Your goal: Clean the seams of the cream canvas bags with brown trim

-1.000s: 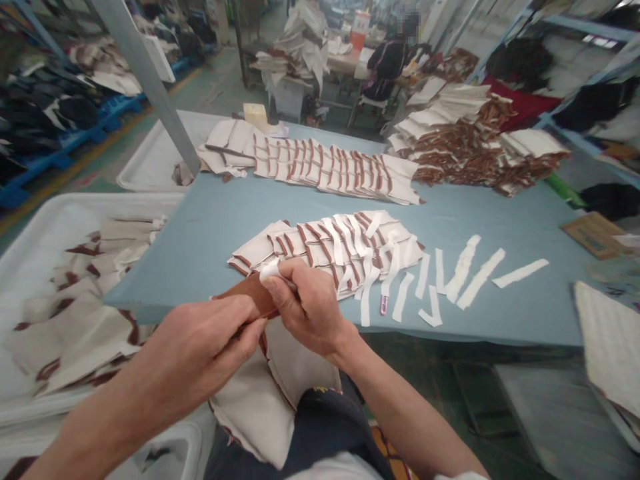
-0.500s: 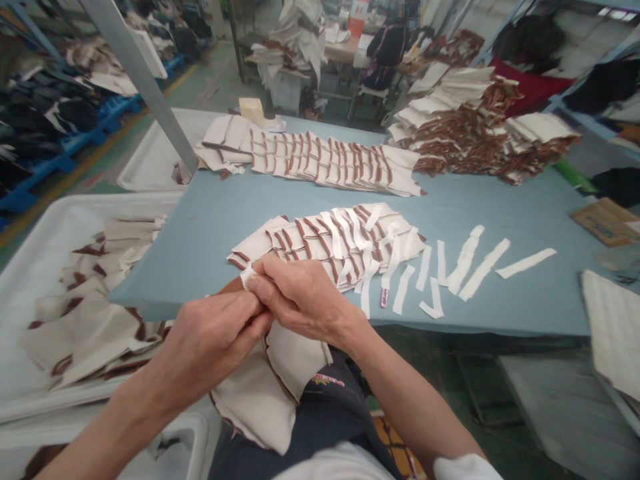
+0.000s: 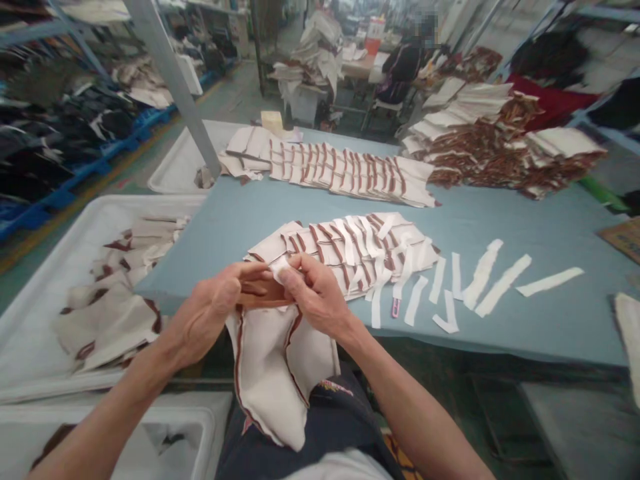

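Observation:
A cream sewn fabric piece (image 3: pixel 270 360) with brown-edged seams hangs between my hands above my lap. Its upper part shows a brown inner face (image 3: pixel 267 293). My right hand (image 3: pixel 320 297) is closed, pinching a small white strip (image 3: pixel 281 267) and the fabric's top edge between thumb and fingers. My left hand (image 3: pixel 210 310) has its fingers stretched out against the brown face, thumb apart; part of its grip area is hidden. Just beyond, a fanned row of similar cream pieces (image 3: pixel 320 235) lies on the blue table (image 3: pixel 200 233), with loose white strips (image 3: pixel 483 275) over and beside it.
A second overlapping row (image 3: pixel 350 170) lies farther back, beside a tall cream-and-brown stack (image 3: pixel 480 143). White bins (image 3: pixel 95 217) with fabric stand at the left. A metal post (image 3: pixel 175 80) rises by the table. A small pink-and-white object (image 3: pixel 395 307) lies near the front edge. A person (image 3: pixel 400 67) sits beyond.
My left hand has opened from its grip and moved slightly apart from the right, uncovering the brown face. The fabric piece has spread and hangs more openly. The view has shifted left.

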